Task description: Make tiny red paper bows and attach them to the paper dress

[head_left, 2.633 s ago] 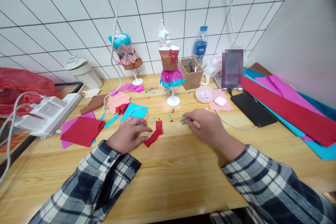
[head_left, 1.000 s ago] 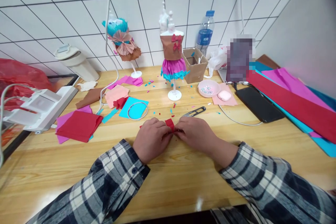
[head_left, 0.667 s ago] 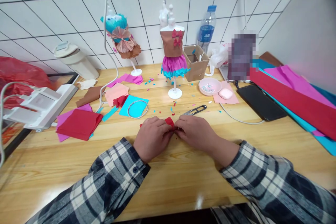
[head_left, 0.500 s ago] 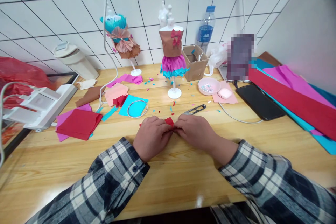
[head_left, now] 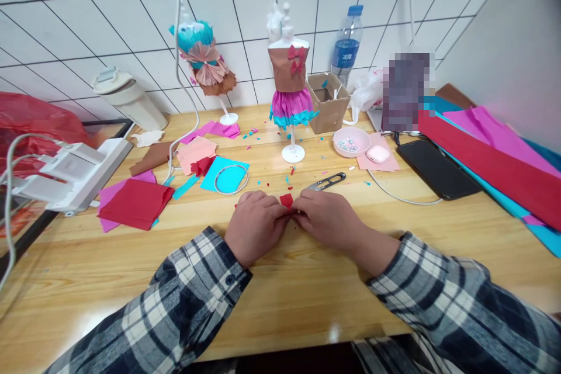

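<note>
My left hand [head_left: 256, 225] and my right hand [head_left: 326, 219] meet at the middle of the wooden table, both closed with fingertips pinched together. Between them is a small piece of red crepe paper [head_left: 286, 200], mostly hidden by the fingers. Thread snips [head_left: 328, 182] lie just beyond my right hand. A silver ring [head_left: 232, 180] rests on a turquoise paper square [head_left: 214, 174] beyond my left hand. Behind, a small white dress form [head_left: 293, 153] stands upright, wearing a brown paper top [head_left: 280, 73] with red bows and a pink skirt [head_left: 293, 106] edged in turquoise.
At the left are red paper squares [head_left: 135, 203], a white power strip [head_left: 90, 178] and a tumbler [head_left: 131, 99]. To the right stand a pink bowl of beads [head_left: 352, 143], a cardboard box [head_left: 329, 108], a water bottle [head_left: 347, 47], a black phone [head_left: 438, 168] and long paper strips [head_left: 491, 166].
The view has shifted slightly. Both hands stay pinched together at the same place, with a little more of the red paper showing between them.
</note>
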Action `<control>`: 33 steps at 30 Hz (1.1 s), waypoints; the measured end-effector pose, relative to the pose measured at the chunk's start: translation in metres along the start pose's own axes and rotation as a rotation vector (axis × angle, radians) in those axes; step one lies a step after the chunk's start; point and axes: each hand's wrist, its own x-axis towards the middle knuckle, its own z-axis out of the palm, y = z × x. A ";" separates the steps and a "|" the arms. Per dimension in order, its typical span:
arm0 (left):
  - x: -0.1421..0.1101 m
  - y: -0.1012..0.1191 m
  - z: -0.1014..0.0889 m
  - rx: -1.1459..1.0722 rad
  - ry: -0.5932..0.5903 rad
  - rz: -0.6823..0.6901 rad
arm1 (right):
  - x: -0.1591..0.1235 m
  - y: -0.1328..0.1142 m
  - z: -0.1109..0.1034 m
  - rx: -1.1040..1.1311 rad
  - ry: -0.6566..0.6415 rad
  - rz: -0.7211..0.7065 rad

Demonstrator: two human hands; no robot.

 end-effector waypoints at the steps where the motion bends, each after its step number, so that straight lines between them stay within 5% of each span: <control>1: 0.000 0.000 0.000 0.002 0.003 0.007 | 0.000 0.000 0.000 0.004 0.002 0.000; 33: 0.001 0.002 0.000 -0.010 0.019 -0.025 | 0.000 0.000 -0.001 0.064 -0.044 0.063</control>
